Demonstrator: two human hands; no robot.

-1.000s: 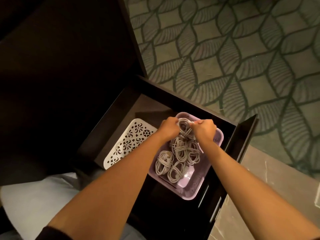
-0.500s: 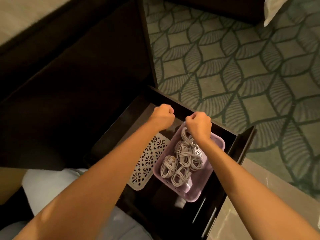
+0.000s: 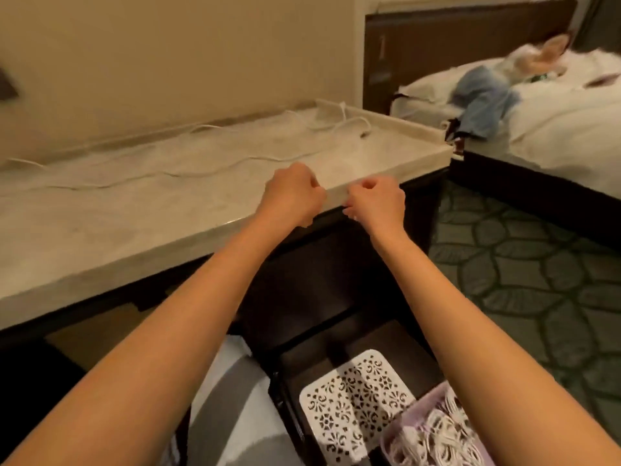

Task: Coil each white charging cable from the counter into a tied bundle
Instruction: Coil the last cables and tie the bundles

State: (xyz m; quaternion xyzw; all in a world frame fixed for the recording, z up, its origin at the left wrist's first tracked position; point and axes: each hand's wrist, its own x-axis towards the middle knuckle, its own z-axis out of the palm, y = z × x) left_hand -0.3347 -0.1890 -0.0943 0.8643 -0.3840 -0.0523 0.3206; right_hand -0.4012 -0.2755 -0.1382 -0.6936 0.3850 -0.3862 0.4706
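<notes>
Loose white charging cables lie along the pale marble counter (image 3: 100,223): one long cable (image 3: 201,171) snakes across its middle, another (image 3: 342,124) curls near the far right corner. My left hand (image 3: 292,196) and my right hand (image 3: 376,203) hover side by side at the counter's front edge, fingers curled, with nothing visible in them. Below, at the bottom right, a lilac basket (image 3: 396,435) holds several coiled white cable bundles (image 3: 443,435); my right forearm hides part of it.
The basket sits in an open dark drawer (image 3: 302,361) beside a white perforated tray (image 3: 349,398). A bed (image 3: 554,146) with a person lying on it (image 3: 484,102) stands to the right. Green patterned carpet (image 3: 537,264) covers the floor.
Both hands left the basket, where they had set down a coiled bundle, and rose to the counter edge. My view swung up from the drawer to the counter.
</notes>
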